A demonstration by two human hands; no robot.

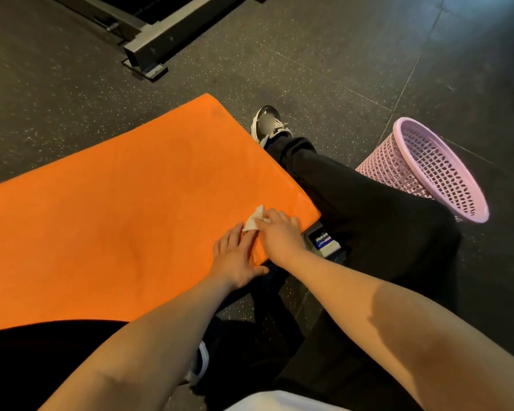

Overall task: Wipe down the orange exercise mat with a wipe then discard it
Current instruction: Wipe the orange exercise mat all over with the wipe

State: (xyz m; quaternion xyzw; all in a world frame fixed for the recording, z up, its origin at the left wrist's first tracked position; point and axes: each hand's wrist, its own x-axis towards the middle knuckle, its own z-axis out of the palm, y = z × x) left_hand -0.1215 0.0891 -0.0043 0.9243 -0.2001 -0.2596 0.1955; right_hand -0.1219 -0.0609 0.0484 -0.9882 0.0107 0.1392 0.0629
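Observation:
The orange exercise mat (107, 203) lies on the dark floor, filling the left and middle of the head view. A crumpled white wipe (254, 220) rests on the mat near its right-hand corner. My right hand (279, 232) lies over the wipe with curled fingers gripping it against the mat. Just to its left, my left hand (238, 259) lies flat on the mat, fingers straight, fingertips touching the wipe's edge.
A pink lattice waste basket (436, 170) stands tilted on the floor to the right, past my black-trousered leg (368, 209) and shoe (269, 124). A wipe packet (324, 240) lies beside the mat's corner. A metal machine frame (149, 43) crosses the floor at the back.

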